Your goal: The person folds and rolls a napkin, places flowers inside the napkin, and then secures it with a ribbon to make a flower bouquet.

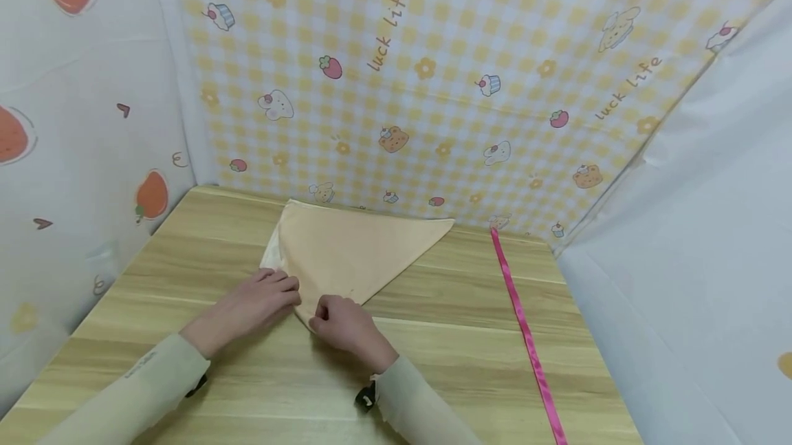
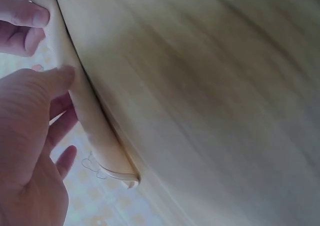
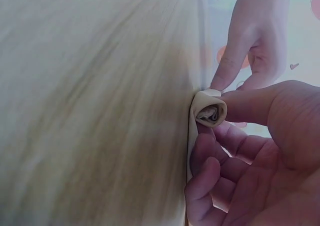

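A peach cloth (image 1: 359, 245) lies spread toward the back of the table, its outline a rough triangle with one corner to the right. Its near left edge is rolled; this roll (image 2: 95, 118) appears as a narrow tube in the left wrist view. My left hand (image 1: 266, 297) pinches the roll, thumb on the near side and fingers behind. Lower down, my right hand (image 1: 349, 324) grips the roll's near end between thumb and curled fingers. Looking into that end, the right wrist view shows the cloth's round opening (image 3: 199, 103) with layers inside.
A long pink ribbon (image 1: 526, 335) stretches down the right side of the wooden table (image 1: 445, 355). A yellow checked sheet (image 1: 445, 108) hangs behind the table's back edge. White hangings stand left and right. A pale piece (image 1: 272, 252) shows beside the cloth's left edge.
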A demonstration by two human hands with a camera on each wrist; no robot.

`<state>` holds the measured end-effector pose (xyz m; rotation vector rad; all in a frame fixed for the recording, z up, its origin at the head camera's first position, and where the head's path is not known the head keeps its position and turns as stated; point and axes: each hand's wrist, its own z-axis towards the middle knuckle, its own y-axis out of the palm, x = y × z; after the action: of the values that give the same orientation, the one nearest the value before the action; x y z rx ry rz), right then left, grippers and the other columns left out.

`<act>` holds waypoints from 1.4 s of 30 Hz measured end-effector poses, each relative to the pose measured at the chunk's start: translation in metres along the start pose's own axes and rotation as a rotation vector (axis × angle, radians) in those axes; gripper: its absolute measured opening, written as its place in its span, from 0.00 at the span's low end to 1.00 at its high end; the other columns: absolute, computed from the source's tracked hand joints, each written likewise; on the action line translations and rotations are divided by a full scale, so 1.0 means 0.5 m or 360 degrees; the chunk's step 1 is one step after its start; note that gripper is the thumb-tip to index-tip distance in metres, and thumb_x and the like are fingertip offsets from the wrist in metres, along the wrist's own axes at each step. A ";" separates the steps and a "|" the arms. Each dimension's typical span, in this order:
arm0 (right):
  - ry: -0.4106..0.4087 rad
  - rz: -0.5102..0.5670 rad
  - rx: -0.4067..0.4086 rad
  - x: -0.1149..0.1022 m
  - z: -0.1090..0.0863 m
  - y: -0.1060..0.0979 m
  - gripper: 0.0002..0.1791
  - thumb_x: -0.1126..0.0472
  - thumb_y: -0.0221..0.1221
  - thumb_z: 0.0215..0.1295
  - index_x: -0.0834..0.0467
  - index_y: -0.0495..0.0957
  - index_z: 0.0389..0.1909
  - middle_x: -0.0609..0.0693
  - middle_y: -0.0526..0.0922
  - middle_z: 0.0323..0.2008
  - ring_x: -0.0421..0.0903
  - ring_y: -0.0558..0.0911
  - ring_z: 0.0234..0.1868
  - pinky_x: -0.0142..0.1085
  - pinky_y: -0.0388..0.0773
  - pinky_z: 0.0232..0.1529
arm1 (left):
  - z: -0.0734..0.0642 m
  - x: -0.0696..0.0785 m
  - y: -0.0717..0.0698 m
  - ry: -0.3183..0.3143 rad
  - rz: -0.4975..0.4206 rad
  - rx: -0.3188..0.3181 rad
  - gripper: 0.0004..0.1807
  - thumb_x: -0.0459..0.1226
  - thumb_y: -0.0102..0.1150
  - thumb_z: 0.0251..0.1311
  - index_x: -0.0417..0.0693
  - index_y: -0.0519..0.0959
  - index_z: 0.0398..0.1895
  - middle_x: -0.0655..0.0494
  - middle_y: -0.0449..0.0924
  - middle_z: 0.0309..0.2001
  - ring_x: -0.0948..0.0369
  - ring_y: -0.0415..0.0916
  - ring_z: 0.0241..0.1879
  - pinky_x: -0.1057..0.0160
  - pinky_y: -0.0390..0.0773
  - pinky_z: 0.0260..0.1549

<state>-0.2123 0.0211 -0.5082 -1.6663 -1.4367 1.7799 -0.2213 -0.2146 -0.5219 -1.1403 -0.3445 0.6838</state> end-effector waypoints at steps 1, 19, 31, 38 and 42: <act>-0.0003 0.0012 0.0003 0.001 0.000 -0.001 0.09 0.54 0.63 0.75 0.48 0.77 0.33 0.40 0.77 0.23 0.38 0.73 0.21 0.32 0.68 0.23 | 0.001 0.001 -0.001 0.0005 0.0012 -0.0006 0.08 0.35 0.75 0.63 0.56 0.86 0.41 0.64 0.77 0.41 0.60 0.75 0.45 0.53 0.78 0.53; -0.0102 -0.0690 0.0263 -0.032 -0.010 0.014 0.10 0.51 0.70 0.69 0.47 0.80 0.32 0.38 0.75 0.27 0.36 0.72 0.25 0.31 0.68 0.24 | 0.045 0.004 -0.006 -0.0039 -0.0122 0.0034 0.18 0.32 0.81 0.54 0.55 0.77 0.33 0.66 0.76 0.30 0.62 0.75 0.34 0.51 0.78 0.54; -0.0123 -0.0608 0.0243 -0.024 -0.005 0.011 0.12 0.55 0.64 0.76 0.49 0.81 0.29 0.41 0.74 0.26 0.38 0.71 0.22 0.31 0.66 0.22 | 0.049 0.019 -0.003 -0.0073 0.0085 -0.0045 0.11 0.33 0.78 0.59 0.52 0.81 0.34 0.59 0.75 0.38 0.58 0.73 0.41 0.54 0.77 0.49; -0.0035 -0.0015 0.0065 0.011 0.010 -0.012 0.09 0.56 0.65 0.77 0.52 0.82 0.34 0.41 0.77 0.24 0.37 0.72 0.21 0.30 0.68 0.23 | 0.032 0.038 -0.004 -0.0122 0.0110 -0.0056 0.14 0.34 0.74 0.65 0.51 0.82 0.50 0.57 0.80 0.44 0.57 0.80 0.46 0.55 0.83 0.47; -0.0058 0.0118 0.0018 0.021 0.013 -0.016 0.04 0.58 0.64 0.76 0.53 0.80 0.40 0.41 0.78 0.26 0.37 0.72 0.23 0.30 0.69 0.26 | 0.028 0.042 -0.011 -0.0168 0.0078 -0.0082 0.13 0.29 0.71 0.65 0.51 0.81 0.48 0.58 0.76 0.42 0.59 0.77 0.45 0.57 0.82 0.44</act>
<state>-0.2237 0.0299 -0.5090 -1.7110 -1.3940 1.8637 -0.2117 -0.1921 -0.5133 -1.1669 -0.4268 0.7837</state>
